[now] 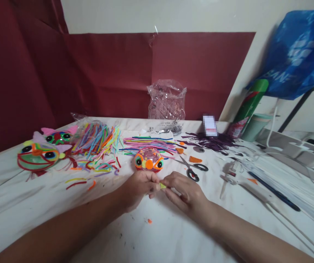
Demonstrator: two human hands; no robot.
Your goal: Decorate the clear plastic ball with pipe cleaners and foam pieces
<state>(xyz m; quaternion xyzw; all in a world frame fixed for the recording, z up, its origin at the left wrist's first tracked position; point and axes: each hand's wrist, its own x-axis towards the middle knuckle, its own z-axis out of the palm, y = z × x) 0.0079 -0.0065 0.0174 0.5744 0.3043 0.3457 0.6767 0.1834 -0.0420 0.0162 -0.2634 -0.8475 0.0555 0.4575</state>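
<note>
Fingertips of my left hand (140, 188) and right hand (186, 190) meet, both pinching a small yellow-green piece (162, 185) on the near side of the big-eyed ornament (149, 163). Open scissors (189, 165) lie to its right; farther right, a glue gun (251, 188).

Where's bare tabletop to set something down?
Bare white marbled tabletop: left, between the left forearm and the loose red strip; right, between the black-handled metal scissors and the white glue gun. Crowded: the back, with bundled multicoloured strips and dark purple strands.
</note>
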